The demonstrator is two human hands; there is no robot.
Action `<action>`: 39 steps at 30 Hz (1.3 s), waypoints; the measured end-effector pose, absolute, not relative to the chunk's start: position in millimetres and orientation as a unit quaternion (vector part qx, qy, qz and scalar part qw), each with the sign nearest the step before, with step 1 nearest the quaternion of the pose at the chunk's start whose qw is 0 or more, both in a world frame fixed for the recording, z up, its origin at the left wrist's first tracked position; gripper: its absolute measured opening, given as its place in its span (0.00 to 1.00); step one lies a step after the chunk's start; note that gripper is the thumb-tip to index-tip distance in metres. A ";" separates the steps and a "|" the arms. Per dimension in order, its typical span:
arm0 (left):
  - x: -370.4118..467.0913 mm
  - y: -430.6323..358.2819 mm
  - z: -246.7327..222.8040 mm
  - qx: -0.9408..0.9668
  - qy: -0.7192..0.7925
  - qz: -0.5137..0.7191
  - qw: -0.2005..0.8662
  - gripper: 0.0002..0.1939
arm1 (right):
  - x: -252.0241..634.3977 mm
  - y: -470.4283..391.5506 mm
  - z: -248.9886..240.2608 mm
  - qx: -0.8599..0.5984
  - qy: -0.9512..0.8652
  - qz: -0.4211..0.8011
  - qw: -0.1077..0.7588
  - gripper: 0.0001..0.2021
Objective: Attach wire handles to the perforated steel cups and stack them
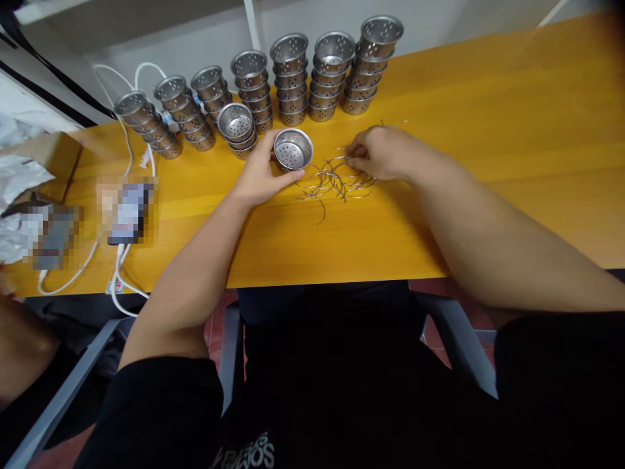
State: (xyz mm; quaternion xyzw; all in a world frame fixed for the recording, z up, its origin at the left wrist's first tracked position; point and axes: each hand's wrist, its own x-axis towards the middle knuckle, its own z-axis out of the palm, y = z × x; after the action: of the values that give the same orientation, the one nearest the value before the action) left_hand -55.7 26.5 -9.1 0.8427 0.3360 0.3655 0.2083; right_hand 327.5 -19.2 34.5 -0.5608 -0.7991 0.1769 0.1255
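My left hand (258, 177) grips a small perforated steel cup (293, 151), thumb and fingers around its sides, its mouth tilted up towards me. Just right of it, a loose pile of thin curved metal wires (329, 182) lies on the table. At the pile's right edge, my right hand (378, 153) is closed in a pinch on a curved wire (340, 157), whose thin end shows by the fingertips. Behind my left hand stands a short stack of the same cups (236, 124).
Taller stacks of perforated cups (291, 78) line the back of the wooden table (527, 130). A phone (129, 213) with white cables lies at left, near a cardboard box (61, 159) and clear plastic. Another person's arm (24, 345) shows at lower left. Chair armrests flank me.
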 end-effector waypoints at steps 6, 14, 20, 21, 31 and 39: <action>-56.2 25.2 -7.6 0.847 0.332 0.361 0.205 0.59 | 302.8 -34.7 53.4 -0.635 -0.760 0.109 0.088 0.08; -55.9 21.5 -1.5 0.843 0.332 0.364 0.217 0.63 | 293.0 -49.8 78.1 -0.652 -0.742 0.126 0.090 0.09; -52.6 16.3 3.8 0.836 0.338 0.363 0.233 0.61 | 288.9 -57.9 90.9 -0.656 -0.736 0.124 0.111 0.09; -52.3 15.8 4.5 0.835 0.338 0.363 0.236 0.60 | 288.7 -58.4 91.3 -0.658 -0.735 0.123 0.110 0.09; -53.8 20.1 0.5 0.835 0.337 0.371 0.228 0.63 | 292.8 -58.6 93.8 -0.634 -0.756 0.103 0.127 0.11; -57.6 25.3 -4.6 0.841 0.329 0.372 0.216 0.63 | 294.7 -52.8 88.2 -0.604 -0.780 0.124 0.108 0.16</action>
State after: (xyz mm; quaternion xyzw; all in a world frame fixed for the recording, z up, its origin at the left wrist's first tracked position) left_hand -57.6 25.3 -4.6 0.8408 0.3292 0.3717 0.2156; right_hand 294.7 -52.8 88.2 -0.6036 -0.7802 0.1238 0.1077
